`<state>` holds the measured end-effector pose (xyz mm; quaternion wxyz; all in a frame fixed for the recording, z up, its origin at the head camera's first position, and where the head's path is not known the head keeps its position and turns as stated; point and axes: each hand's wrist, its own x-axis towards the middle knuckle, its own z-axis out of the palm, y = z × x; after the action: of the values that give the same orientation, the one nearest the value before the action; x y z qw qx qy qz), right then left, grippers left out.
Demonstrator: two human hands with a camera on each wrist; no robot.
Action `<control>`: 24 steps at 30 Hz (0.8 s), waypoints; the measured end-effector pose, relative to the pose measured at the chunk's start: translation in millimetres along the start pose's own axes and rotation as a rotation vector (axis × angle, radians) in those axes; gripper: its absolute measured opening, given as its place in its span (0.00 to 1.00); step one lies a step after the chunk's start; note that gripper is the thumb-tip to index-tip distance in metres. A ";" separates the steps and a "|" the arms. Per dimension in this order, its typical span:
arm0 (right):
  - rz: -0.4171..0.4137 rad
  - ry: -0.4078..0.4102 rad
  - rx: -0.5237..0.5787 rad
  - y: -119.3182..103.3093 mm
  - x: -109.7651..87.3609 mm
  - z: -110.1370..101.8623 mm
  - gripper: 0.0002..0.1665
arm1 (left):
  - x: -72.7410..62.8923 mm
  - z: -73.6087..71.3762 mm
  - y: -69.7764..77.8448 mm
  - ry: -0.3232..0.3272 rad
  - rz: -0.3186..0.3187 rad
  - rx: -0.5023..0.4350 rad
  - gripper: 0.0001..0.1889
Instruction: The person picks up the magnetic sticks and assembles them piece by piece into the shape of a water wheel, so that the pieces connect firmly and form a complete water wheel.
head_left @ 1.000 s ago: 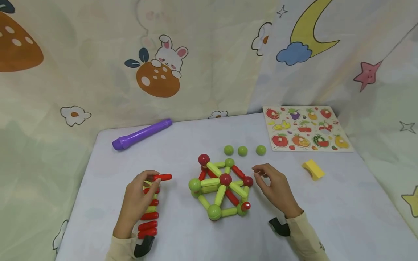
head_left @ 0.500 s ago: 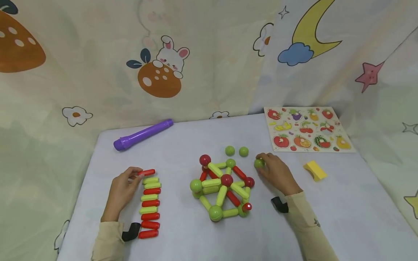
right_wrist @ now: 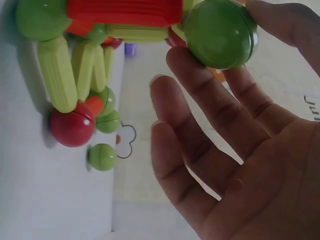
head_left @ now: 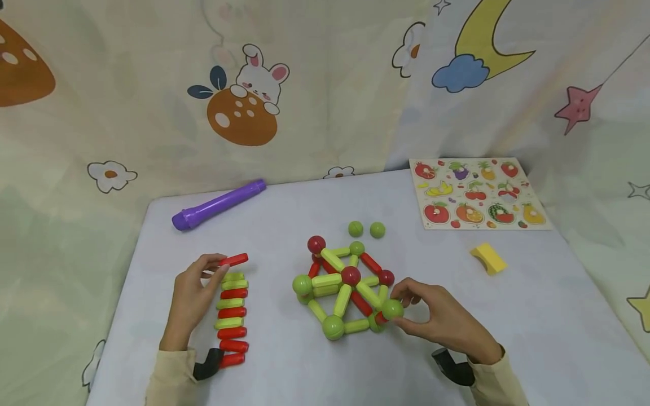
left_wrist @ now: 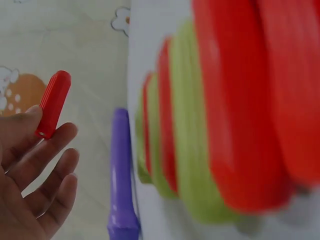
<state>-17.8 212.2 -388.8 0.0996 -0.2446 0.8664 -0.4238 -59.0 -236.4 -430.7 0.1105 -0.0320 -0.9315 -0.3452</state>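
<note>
My left hand (head_left: 189, 299) pinches a red magnetic rod (head_left: 236, 260) between thumb and fingertips, just above the far end of a column of red and green rods (head_left: 232, 312). In the left wrist view the rod (left_wrist: 54, 102) is held tilted, the other fingers loosely bent. At the table's middle stands a structure of rods and balls (head_left: 333, 327). My right hand (head_left: 447, 318) pinches a green ball (head_left: 392, 309) at its near right corner. The right wrist view has that ball (right_wrist: 217, 35) against the end of a red rod (right_wrist: 125, 12), apparently touching.
Two loose green balls (head_left: 356, 228) lie behind the structure. A purple microphone-shaped stick (head_left: 218, 204) rests at the back left. At the back right are a fruit puzzle board (head_left: 482, 194) and a yellow arched block (head_left: 488, 259). A printed cloth hangs behind the table.
My right hand picked up the rightmost loose green ball and brought it nearer, to the structure's corner. My left hand moved left with the red rod, over the column's far end.
</note>
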 end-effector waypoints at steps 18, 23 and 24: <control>0.164 -0.014 0.094 -2.1 9.9 29.1 0.30 | -4.5 6.7 33.7 -0.017 0.038 -0.064 0.13; 0.122 0.047 0.079 -4.5 11.9 36.4 0.27 | -5.3 8.0 34.5 -0.019 0.042 -0.074 0.13; 0.113 0.062 0.077 -5.0 12.0 37.0 0.26 | -5.4 8.2 34.5 -0.019 0.042 -0.073 0.13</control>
<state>-12.4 178.1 -407.5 0.1057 -0.1780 0.8646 -0.4578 -50.6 -204.8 -416.0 0.1074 -0.0589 -0.9183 -0.3763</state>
